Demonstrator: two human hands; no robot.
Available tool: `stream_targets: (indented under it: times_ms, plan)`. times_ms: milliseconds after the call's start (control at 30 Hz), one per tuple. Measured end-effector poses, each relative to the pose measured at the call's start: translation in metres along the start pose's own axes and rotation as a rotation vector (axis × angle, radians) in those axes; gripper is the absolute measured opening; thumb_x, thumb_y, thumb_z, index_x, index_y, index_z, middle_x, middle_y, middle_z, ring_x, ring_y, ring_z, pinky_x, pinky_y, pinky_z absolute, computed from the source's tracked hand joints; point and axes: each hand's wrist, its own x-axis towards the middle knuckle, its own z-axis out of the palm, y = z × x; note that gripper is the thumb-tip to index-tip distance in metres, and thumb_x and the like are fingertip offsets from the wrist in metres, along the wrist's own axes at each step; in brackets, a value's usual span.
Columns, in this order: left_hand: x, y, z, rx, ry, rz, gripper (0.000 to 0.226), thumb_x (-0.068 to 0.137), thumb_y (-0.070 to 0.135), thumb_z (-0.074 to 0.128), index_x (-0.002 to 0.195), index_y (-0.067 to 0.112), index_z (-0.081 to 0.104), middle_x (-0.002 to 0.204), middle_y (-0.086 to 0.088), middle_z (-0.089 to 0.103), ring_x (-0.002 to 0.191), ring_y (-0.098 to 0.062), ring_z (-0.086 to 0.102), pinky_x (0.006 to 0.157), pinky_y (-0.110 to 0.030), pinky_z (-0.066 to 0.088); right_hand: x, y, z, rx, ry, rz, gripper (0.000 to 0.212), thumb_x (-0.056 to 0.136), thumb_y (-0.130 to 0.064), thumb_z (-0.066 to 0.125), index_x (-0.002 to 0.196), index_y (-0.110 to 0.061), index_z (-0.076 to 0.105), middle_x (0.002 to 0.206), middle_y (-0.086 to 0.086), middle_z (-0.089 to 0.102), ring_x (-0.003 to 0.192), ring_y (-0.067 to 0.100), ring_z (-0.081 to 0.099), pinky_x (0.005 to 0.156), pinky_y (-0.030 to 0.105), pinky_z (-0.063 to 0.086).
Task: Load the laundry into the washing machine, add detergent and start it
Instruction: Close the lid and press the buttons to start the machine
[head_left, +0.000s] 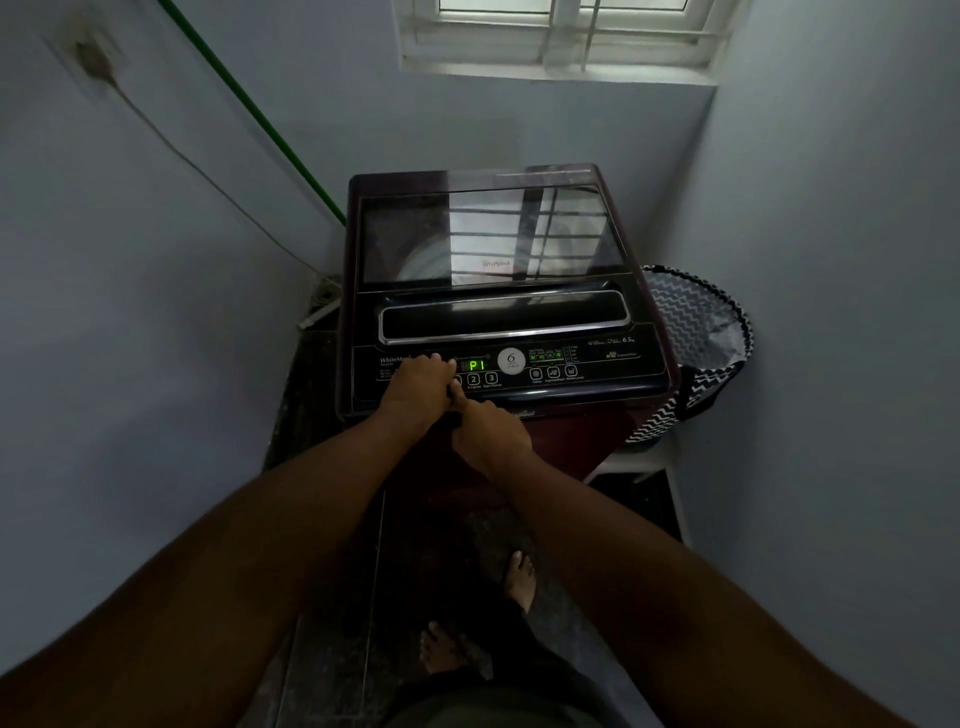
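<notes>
Nearest the camera, two bare feet (511, 582) stand on a dark speckled floor (332, 597), and two bare forearms reach forward from the bottom corners toward the front edge of the washing machine (506, 291).

At that edge the right hand (491, 431) lies knuckles up, its index finger stretched forward onto the buttons of the glossy black control panel (597, 364); whether the other fingers curl under I cannot tell. Touching it on the left side, the left hand (418, 387) rests flat on the panel, fingers loosely spread over the printed lettering, its grip holding nothing.

Just right of the left fingertips a small display (476, 365) glows green with "P1". Further right sit a white round badge (511, 359) and a cluster of small green lights and square icons.

Beyond both hands runs a long rounded recess framed in shiny chrome, the lid handle (504, 317). Behind that the lid (493, 234) is shut: a smooth dark glass pane in a maroon frame, mirroring window bars.

Right of the machine, well apart from the hands, a soft fabric basket (696, 332) with a black-and-white zigzag pattern stands open.

Farthest off, a green rod (260, 114) leans along the pale wall, and a white-framed window (566, 36) sits above.
</notes>
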Motion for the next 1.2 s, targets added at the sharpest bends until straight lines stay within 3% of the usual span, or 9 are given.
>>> stream_targets:
  times_ms: [100,300,433,533,700,933,1033,1100,1200]
  plan:
    - [-0.002,0.000,0.001,-0.024,-0.002,-0.017,0.051,0.098,0.040,0.049,0.144,0.017,0.040,0.131,-0.008,0.053,0.114,-0.026,0.056,0.093,-0.037,0.047,-0.001,0.001,0.000,0.000,0.000,0.002,0.079,0.089,-0.017,0.047,0.155,-0.034,0.008,0.099,0.010,0.064,0.082,0.027,0.062,0.076,0.044,0.054]
    - [-0.007,0.009,0.000,-0.053,0.081,-0.051,0.047,0.093,0.033,0.059,0.136,0.017,0.049,0.129,-0.005,0.054,0.115,-0.024,0.055,0.086,-0.036,0.049,-0.010,0.000,0.005,-0.017,0.033,0.016,0.084,0.091,-0.017,0.050,0.155,-0.032,-0.001,0.094,0.012,0.062,0.073,0.026,0.057,0.067,0.039,0.051]
    - [-0.003,0.013,-0.002,-0.144,0.084,-0.022,0.070,0.086,0.040,0.069,0.147,0.019,0.039,0.154,-0.002,0.038,0.144,-0.027,0.032,0.102,-0.042,0.045,-0.006,0.007,0.001,-0.063,0.134,0.054,0.080,0.093,-0.019,0.049,0.156,-0.025,0.001,0.099,0.013,0.064,0.082,0.029,0.063,0.071,0.041,0.054]
    - [0.003,0.012,0.000,-0.175,0.041,-0.033,0.086,0.081,0.048,0.073,0.151,0.020,0.032,0.159,-0.002,0.028,0.147,-0.028,0.025,0.106,-0.045,0.042,-0.005,0.010,-0.003,-0.104,0.135,0.078,0.078,0.092,-0.020,0.050,0.156,-0.023,0.004,0.101,0.012,0.065,0.083,0.027,0.064,0.067,0.036,0.048]
    - [0.006,0.006,0.008,-0.223,0.008,-0.009,0.085,0.085,0.049,0.068,0.153,0.020,0.027,0.161,-0.002,0.024,0.150,-0.026,0.018,0.113,-0.046,0.033,-0.004,0.013,0.002,-0.131,0.128,0.088,0.079,0.093,-0.020,0.050,0.156,-0.024,0.002,0.096,0.011,0.065,0.072,0.022,0.057,0.059,0.032,0.040]
    - [0.013,0.007,-0.004,-0.144,-0.061,0.012,0.087,0.082,0.049,0.071,0.152,0.017,0.030,0.158,-0.004,0.032,0.146,-0.030,0.026,0.114,-0.045,0.033,0.016,0.014,-0.011,-0.125,0.142,0.030,0.055,0.097,-0.025,0.046,0.149,-0.017,0.030,0.101,0.012,0.067,0.087,0.031,0.065,0.072,0.041,0.052]
    - [0.013,0.007,-0.003,-0.118,-0.066,0.019,0.087,0.082,0.049,0.070,0.152,0.017,0.029,0.158,-0.004,0.031,0.146,-0.029,0.027,0.113,-0.046,0.035,0.022,0.012,-0.016,-0.059,0.156,0.032,0.033,0.095,-0.035,0.053,0.122,-0.015,0.053,0.089,0.008,0.066,0.077,0.029,0.066,0.070,0.043,0.056]
    - [0.014,0.007,-0.003,-0.095,-0.069,0.022,0.087,0.082,0.049,0.070,0.152,0.017,0.030,0.157,-0.004,0.032,0.145,-0.029,0.028,0.112,-0.045,0.035,0.023,0.011,-0.017,-0.051,0.150,0.031,0.027,0.094,-0.038,0.056,0.110,-0.015,0.056,0.085,0.006,0.065,0.073,0.027,0.065,0.069,0.044,0.057]
    - [0.017,0.009,-0.004,-0.069,-0.079,0.020,0.088,0.081,0.050,0.072,0.152,0.016,0.031,0.155,-0.006,0.035,0.142,-0.030,0.032,0.111,-0.043,0.036,0.018,0.011,-0.015,-0.103,0.154,0.029,0.040,0.097,-0.028,0.050,0.135,-0.018,0.047,0.092,0.008,0.066,0.079,0.029,0.066,0.070,0.040,0.055]
